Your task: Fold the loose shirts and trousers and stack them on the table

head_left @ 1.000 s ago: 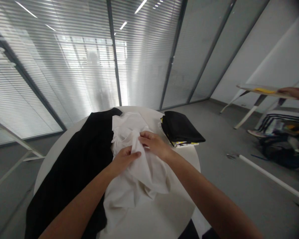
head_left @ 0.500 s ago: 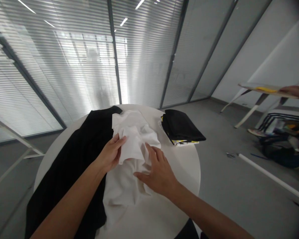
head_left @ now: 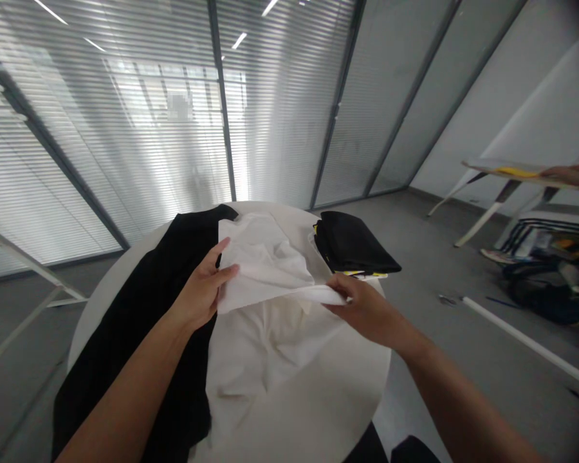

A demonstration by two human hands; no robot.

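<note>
A white garment [head_left: 265, 260] lies bunched in layers on a round white table [head_left: 338, 386]; I cannot tell its exact kind. My left hand [head_left: 205, 283] grips its left edge, thumb on top and some fingers hidden beneath. At the right, my right hand [head_left: 359, 302] pinches a corner of the upper layer, closed and slightly raised. Between the two hands that layer's near edge is pulled nearly straight. Under my left forearm spreads a black garment [head_left: 139, 321], which touches the white one along its left side.
Folded cloths with a black one on top [head_left: 354, 241] lie at the table's right edge. A white bar [head_left: 525, 341] extends over the floor to the right. Beyond are another table [head_left: 502, 170] with another person's hand [head_left: 574, 175], and a dark heap of items [head_left: 550, 276].
My right hand has moved right and taken hold of the white garment's edge, drawing it out to the right. My left hand has shifted slightly left.
</note>
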